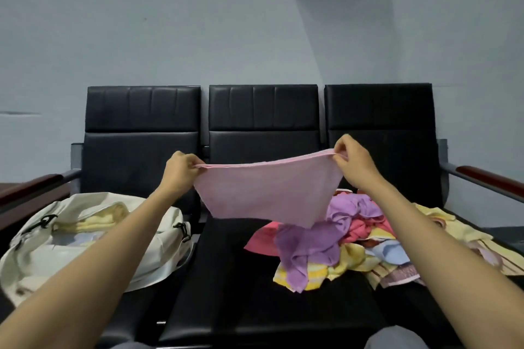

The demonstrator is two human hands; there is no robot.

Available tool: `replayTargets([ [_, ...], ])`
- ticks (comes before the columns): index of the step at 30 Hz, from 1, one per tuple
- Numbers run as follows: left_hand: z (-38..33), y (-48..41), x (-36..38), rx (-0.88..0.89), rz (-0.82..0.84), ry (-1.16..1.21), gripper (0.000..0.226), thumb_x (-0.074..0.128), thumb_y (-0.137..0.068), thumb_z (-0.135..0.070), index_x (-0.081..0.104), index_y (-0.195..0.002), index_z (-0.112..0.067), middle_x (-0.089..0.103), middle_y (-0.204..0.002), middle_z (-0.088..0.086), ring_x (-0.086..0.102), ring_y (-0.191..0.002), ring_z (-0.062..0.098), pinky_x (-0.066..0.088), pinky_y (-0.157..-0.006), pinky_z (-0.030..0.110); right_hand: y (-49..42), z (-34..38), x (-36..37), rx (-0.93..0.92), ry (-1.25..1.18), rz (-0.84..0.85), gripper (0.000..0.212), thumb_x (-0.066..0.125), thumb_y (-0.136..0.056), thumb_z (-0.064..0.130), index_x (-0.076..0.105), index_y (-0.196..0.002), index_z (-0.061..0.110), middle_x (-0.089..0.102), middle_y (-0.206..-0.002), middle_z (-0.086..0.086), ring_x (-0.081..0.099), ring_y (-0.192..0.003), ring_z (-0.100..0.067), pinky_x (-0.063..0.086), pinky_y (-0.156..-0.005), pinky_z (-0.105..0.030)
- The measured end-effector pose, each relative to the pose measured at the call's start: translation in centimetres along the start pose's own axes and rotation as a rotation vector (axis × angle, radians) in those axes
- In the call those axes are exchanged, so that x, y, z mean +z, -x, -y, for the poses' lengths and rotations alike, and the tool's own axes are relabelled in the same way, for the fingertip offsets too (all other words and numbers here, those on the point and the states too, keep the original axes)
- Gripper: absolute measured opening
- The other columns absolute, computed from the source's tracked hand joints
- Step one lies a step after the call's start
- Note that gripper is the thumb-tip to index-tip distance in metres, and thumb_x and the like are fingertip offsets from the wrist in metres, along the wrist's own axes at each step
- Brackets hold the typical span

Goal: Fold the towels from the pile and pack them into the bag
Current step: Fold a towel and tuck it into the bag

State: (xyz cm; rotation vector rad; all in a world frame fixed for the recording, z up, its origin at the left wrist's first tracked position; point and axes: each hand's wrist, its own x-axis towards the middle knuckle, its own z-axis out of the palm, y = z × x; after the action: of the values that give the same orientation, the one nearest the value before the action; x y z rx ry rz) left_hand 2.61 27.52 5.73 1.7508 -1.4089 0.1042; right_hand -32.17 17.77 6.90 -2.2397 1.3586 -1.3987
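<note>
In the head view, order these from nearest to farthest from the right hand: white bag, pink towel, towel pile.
1. pink towel, pinched by the right hand.
2. towel pile, just below it.
3. white bag, on the left seat.

Both arms are bare along all that shows, from the lower corners of the view up to the wrists. The left arm (93, 258) and the right arm (442, 241) look broad near the wide-angle camera and narrow toward the grips. The left grip (181, 171) and right grip (353, 163) are bare too, their nails too small to make out. At the bottom edge two knees show in plain grey cloth, the right knee (394, 338) more fully than the left knee (133, 346).
</note>
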Motion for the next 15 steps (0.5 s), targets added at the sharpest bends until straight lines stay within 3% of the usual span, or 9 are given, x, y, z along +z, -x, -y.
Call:
replayTargets([
  [4, 3.7, 3.9, 0.7, -0.152, 0.350, 0.203, 0.009, 0.066, -0.089, -0.012, 0.068, -0.080, -0.013, 0.064, -0.080, 0.005, 0.056, -0.075, 0.016, 0.042, -0.067, 0.027, 3.4, -4.2, 0.8, 0.137, -0.179, 0.449, 0.013, 0.065, -0.088, 0.010, 0.055, -0.082, 0.016, 0.055, -0.084, -0.001, 0.050, -0.081, -0.015, 0.042, -0.067, -0.024],
  [7, 5.1, 6.6, 1.7, -0.270, 0.450, 0.447, 0.010, 0.063, -0.092, -0.016, 0.069, -0.086, -0.010, 0.068, -0.076, 0.001, 0.062, -0.073, 0.013, 0.047, -0.066, 0.021, 5.6, -6.8, 1.4, 0.296, -0.275, 0.649, 0.009, 0.065, -0.088, 0.016, 0.058, -0.084, 0.018, 0.055, -0.083, 0.000, 0.049, -0.077, -0.014, 0.040, -0.065, -0.025],
  [9, 6.3, 8.0, 3.4, -0.375, 0.470, 0.506, 0.015, 0.061, -0.093, -0.018, 0.069, -0.096, -0.006, 0.071, -0.086, 0.005, 0.066, -0.080, 0.016, 0.051, -0.073, 0.025, 6.8, -7.6, 2.1, 0.397, -0.311, 0.767, 0.006, 0.064, -0.090, 0.015, 0.059, -0.088, 0.017, 0.054, -0.084, 0.000, 0.048, -0.076, -0.014, 0.040, -0.061, -0.023],
  [12, 9.0, 10.1, 6.7, -0.513, 0.509, 0.414, 0.021, 0.059, -0.095, -0.025, 0.068, -0.101, -0.007, 0.068, -0.095, 0.010, 0.063, -0.086, 0.022, 0.050, -0.073, 0.033, 8.8, -8.6, 4.3, 0.506, -0.227, 0.839, 0.011, 0.064, -0.089, 0.007, 0.057, -0.095, 0.012, 0.054, -0.086, -0.004, 0.050, -0.073, -0.013, 0.042, -0.055, -0.020],
  [15, 11.7, 11.9, 10.4, -0.578, 0.520, 0.325, 0.019, 0.058, -0.094, -0.027, 0.069, -0.094, -0.012, 0.069, -0.092, 0.012, 0.065, -0.081, 0.026, 0.053, -0.067, 0.034, 10.6, -9.9, 7.3, 0.567, -0.201, 0.778, 0.014, 0.064, -0.087, 0.001, 0.056, -0.092, 0.012, 0.051, -0.079, -0.004, 0.047, -0.062, -0.011, 0.039, -0.046, -0.019],
])
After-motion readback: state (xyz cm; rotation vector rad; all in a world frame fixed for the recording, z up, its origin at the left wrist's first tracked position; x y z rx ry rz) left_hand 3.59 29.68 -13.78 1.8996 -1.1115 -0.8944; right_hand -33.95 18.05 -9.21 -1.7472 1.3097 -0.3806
